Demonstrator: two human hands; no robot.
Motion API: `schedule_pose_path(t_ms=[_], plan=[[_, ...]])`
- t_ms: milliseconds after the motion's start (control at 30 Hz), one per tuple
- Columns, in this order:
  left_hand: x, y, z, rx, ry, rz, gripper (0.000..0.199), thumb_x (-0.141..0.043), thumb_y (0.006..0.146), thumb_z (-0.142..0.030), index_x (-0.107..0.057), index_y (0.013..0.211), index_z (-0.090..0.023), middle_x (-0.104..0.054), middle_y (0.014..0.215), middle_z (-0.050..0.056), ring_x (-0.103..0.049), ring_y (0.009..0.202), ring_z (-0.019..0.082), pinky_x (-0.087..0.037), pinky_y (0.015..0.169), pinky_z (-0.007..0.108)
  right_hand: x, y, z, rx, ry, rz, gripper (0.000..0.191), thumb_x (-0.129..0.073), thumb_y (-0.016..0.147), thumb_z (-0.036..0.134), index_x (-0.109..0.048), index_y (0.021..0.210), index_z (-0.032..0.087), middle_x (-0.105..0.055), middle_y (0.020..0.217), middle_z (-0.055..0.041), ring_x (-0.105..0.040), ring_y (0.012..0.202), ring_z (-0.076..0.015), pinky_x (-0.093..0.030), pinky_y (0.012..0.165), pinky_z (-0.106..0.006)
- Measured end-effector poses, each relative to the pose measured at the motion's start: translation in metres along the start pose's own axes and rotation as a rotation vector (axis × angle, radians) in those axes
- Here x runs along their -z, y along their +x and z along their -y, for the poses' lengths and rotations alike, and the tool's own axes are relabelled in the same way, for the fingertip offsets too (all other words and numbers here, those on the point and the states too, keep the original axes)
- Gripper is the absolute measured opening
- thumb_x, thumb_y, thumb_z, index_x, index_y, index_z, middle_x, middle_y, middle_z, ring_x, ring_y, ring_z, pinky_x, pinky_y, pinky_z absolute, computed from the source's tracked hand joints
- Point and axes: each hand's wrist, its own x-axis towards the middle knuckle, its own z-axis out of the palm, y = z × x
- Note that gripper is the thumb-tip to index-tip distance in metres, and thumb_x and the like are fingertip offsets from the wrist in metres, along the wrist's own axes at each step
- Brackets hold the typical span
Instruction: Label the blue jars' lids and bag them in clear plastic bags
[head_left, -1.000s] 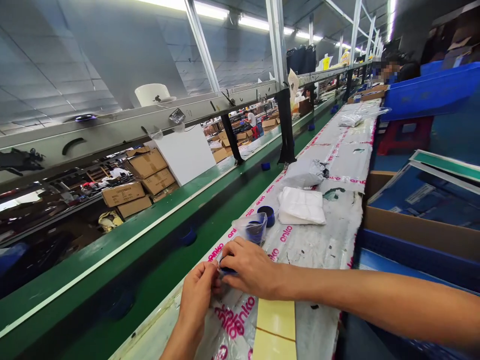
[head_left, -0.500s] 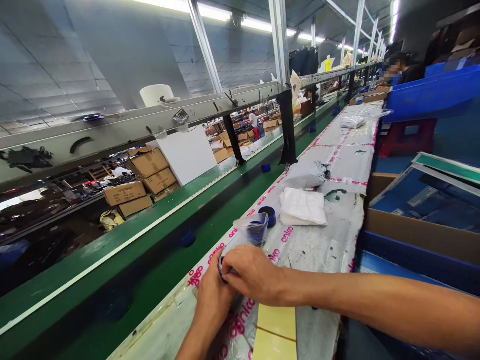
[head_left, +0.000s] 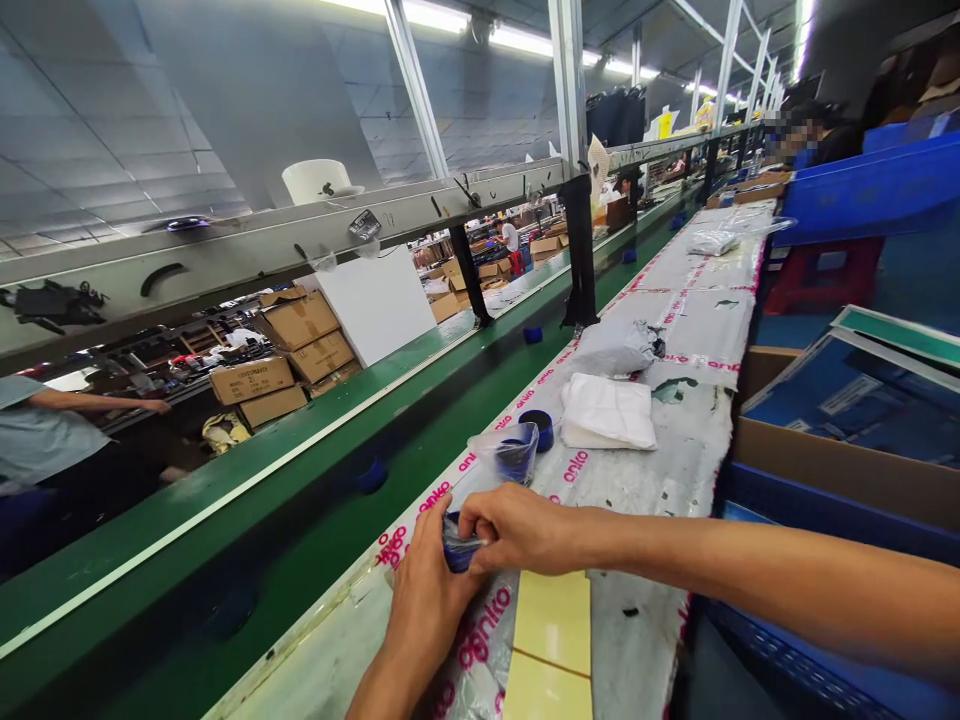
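Observation:
My left hand [head_left: 429, 580] is wrapped round the near side of a small dark blue round item [head_left: 457, 548] with clear plastic on it. From the right, my right hand [head_left: 510, 528] reaches over with bent fingers pinching at its top. Just beyond my hands lies another blue round item [head_left: 516, 455] in a clear bag, touching or close to a bare blue one with a black top [head_left: 537, 428]. A folded white stack [head_left: 607, 411] sits beside them. Yellow sheets [head_left: 551, 625] lie below my right wrist.
A green conveyor belt [head_left: 315, 510] with blue round items runs along the left of the plastic-covered bench [head_left: 645, 520]. A grey bag [head_left: 615, 347] lies farther up. Boxes and blue bins [head_left: 870, 200] stand at right. A person in a light shirt [head_left: 45, 430] is across the belt.
My right hand has shifted slightly up, and more of the blue item shows between my hands. A person has come into view at the far left.

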Motion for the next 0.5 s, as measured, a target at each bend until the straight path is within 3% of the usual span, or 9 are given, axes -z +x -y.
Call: schedule_pose_path(t_ms=[100,200,267,400,500], plan=[[-0.001,0.002,0.003,-0.017,0.027,0.016,0.059,-0.076,0.070,-0.031,-0.061,0.125,-0.019,-0.065,0.128,0.013,-0.059,0.121,0.034,-0.044,0.102,0.046,0.007,-0.002,0.005,-0.042,-0.168,-0.025,0.030,-0.081,0.076,0.025,-0.071,0.104,0.021,-0.068,0.080,0.0013,-0.058,0.070,-0.0155,-0.029,0.059,-0.025],[0.000,0.003,0.002,-0.011,0.046,0.013,0.062,-0.074,0.069,-0.025,-0.058,0.128,-0.018,-0.063,0.130,0.014,-0.058,0.120,0.035,-0.042,0.102,0.047,0.017,-0.006,0.010,0.044,-0.347,0.006,0.012,-0.077,0.081,0.024,-0.074,0.091,0.019,-0.069,0.081,-0.0025,-0.059,0.072,-0.0178,-0.029,0.060,-0.027],[0.001,0.002,-0.002,-0.021,0.042,0.028,0.060,-0.073,0.068,-0.024,-0.059,0.126,-0.019,-0.063,0.129,0.013,-0.058,0.119,0.034,-0.042,0.101,0.046,0.025,-0.008,0.011,0.110,-0.351,0.013,0.005,-0.076,0.081,0.022,-0.073,0.083,0.019,-0.068,0.082,-0.0031,-0.059,0.073,-0.0175,-0.032,0.062,-0.028],[0.002,-0.002,-0.008,-0.024,0.007,0.054,0.040,-0.071,0.070,-0.023,-0.064,0.109,-0.021,-0.067,0.116,0.010,-0.061,0.109,0.032,-0.046,0.091,0.044,0.030,-0.004,0.008,0.221,-0.060,0.034,0.012,-0.080,0.075,0.018,-0.068,0.077,0.018,-0.067,0.087,-0.0003,-0.059,0.079,-0.0144,-0.039,0.068,-0.024],[0.001,-0.007,-0.006,0.012,-0.047,0.049,0.059,-0.068,0.067,-0.015,-0.059,0.124,-0.021,-0.068,0.122,0.010,-0.062,0.112,0.033,-0.046,0.095,0.046,0.023,0.003,0.002,0.132,0.251,0.058,0.017,-0.080,0.074,0.021,-0.064,0.077,0.017,-0.064,0.077,0.0027,-0.055,0.068,-0.0112,-0.038,0.059,-0.021]])
